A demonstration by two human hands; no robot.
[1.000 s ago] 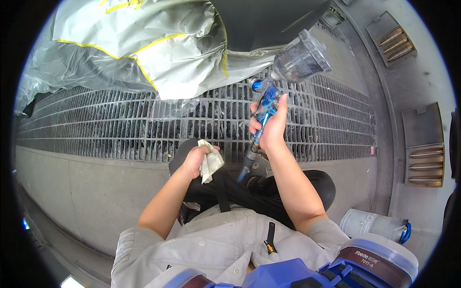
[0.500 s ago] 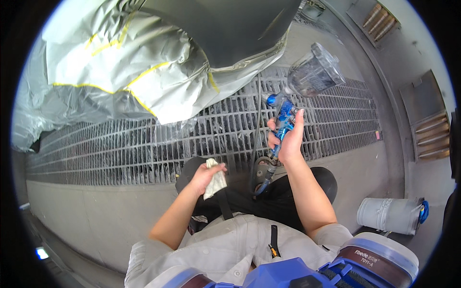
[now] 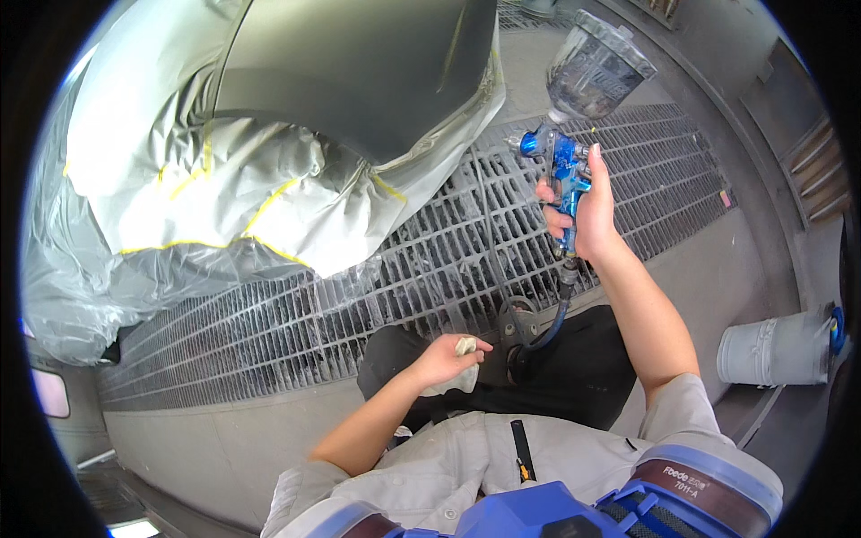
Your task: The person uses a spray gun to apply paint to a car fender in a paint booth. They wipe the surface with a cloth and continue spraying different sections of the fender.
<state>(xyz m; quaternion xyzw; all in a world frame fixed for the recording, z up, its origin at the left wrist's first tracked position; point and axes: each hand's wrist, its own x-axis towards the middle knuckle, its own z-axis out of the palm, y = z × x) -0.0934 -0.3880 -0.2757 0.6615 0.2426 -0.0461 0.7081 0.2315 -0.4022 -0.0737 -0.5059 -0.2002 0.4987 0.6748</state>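
Note:
My right hand (image 3: 587,202) is wrapped round the grip of a blue spray gun (image 3: 565,170). Its nozzle points left, toward a dark grey car panel (image 3: 332,72). On top of the gun, a cloudy see-through cup (image 3: 596,72) leans to the right. From the bottom of the grip an air hose (image 3: 560,309) curves down past my legs. My left hand (image 3: 444,360) is closed on a folded pale cloth (image 3: 462,381), low in front of my lap and apart from the gun. White masking sheet (image 3: 314,224) with yellow tape edges surrounds the panel's lower edge.
Beneath the car runs a metal floor grating (image 3: 430,269). Clear plastic film (image 3: 81,287) drapes the car at the left. A grey-white bucket (image 3: 776,350) stands at the right near the wall. Parts of a blue respirator (image 3: 547,511) show at the lower edge.
My right hand has raised the spray gun up and to the right, away from my lap. My left hand, with the cloth, has shifted right and lower. The view has turned somewhat.

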